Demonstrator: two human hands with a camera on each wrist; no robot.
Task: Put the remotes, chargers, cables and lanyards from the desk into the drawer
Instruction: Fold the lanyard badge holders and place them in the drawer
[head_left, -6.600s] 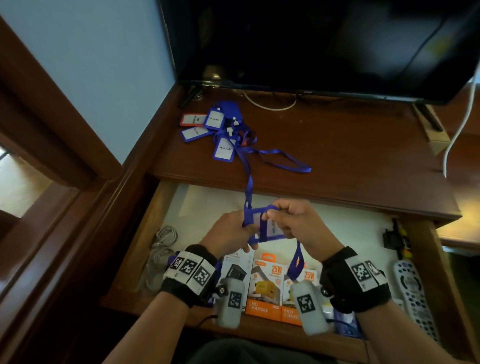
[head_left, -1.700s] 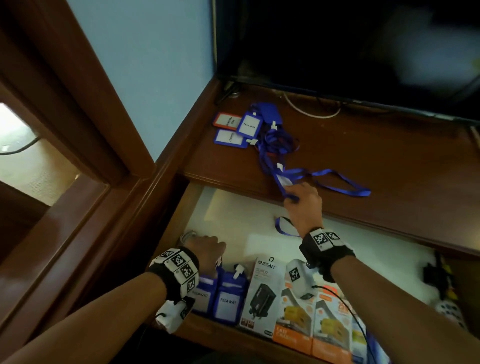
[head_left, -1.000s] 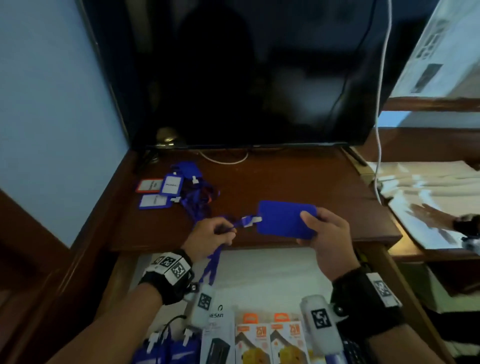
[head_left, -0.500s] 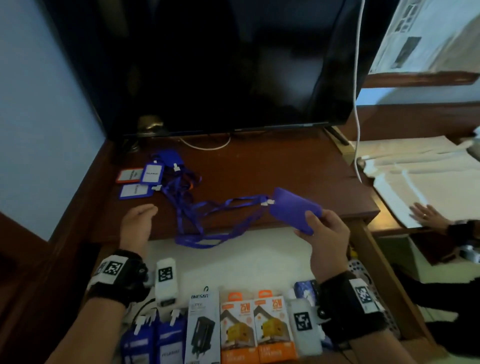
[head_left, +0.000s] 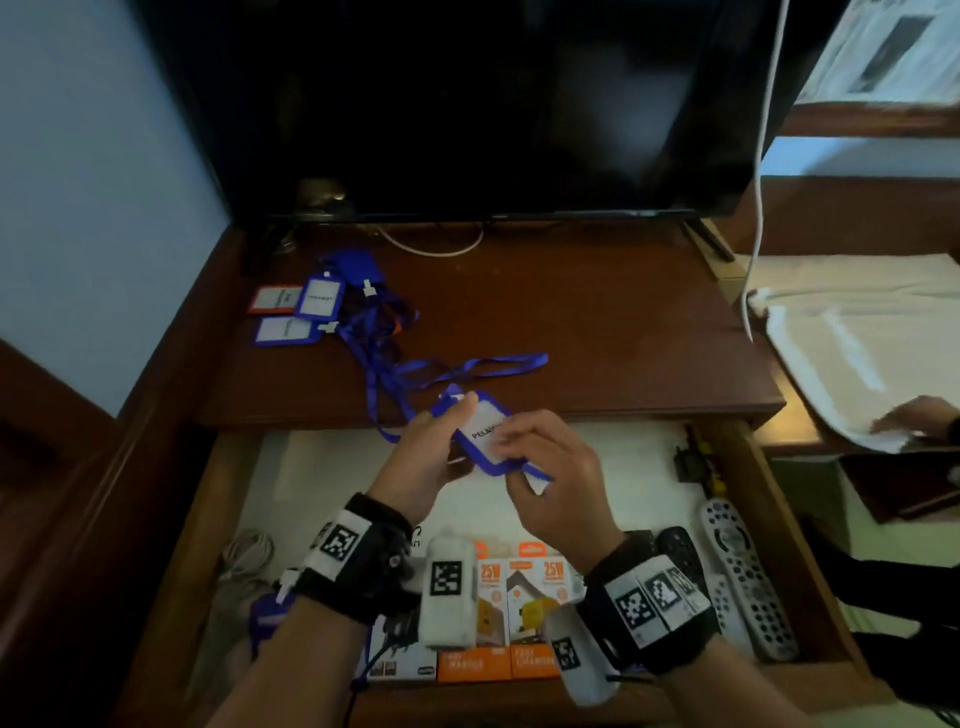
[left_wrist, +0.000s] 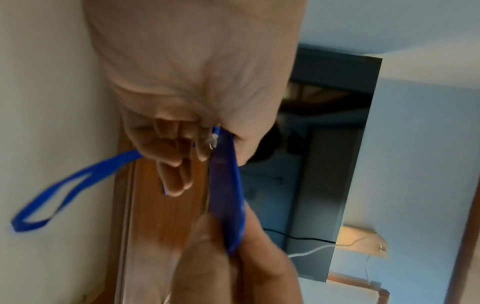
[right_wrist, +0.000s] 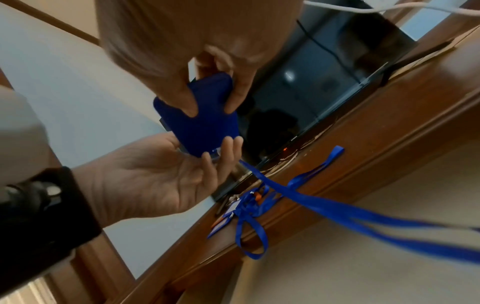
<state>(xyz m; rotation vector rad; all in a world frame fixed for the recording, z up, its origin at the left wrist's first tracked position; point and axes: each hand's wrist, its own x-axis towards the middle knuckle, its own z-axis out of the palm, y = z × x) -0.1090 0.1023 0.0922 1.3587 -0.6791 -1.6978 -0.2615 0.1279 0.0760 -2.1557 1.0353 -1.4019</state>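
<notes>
A blue lanyard badge (head_left: 485, 431) with a white card is held face up over the open drawer (head_left: 613, 467), just in front of the desk edge. My left hand (head_left: 447, 431) pinches its clip end. My right hand (head_left: 519, 447) grips the other end between thumb and fingers (right_wrist: 189, 102). The right wrist view shows the badge's blue back (right_wrist: 205, 121); in the left wrist view the badge (left_wrist: 226, 185) is edge-on. Its strap (head_left: 467, 366) trails back onto the desk (head_left: 597, 322). More lanyards (head_left: 317, 306) lie tangled at the desk's back left.
In the drawer lie charger boxes (head_left: 519, 597) at the front, remotes (head_left: 748, 577) at the right, a grey cable coil (head_left: 244, 558) and blue badges (head_left: 270, 618) at the left. A TV (head_left: 467, 104) stands behind. Another person's hand (head_left: 914, 421) rests on white sheets at the right.
My left hand left the desk edge and took hold of the badge's clip end. The badge has been turned card side up and drawn back over the drawer.
</notes>
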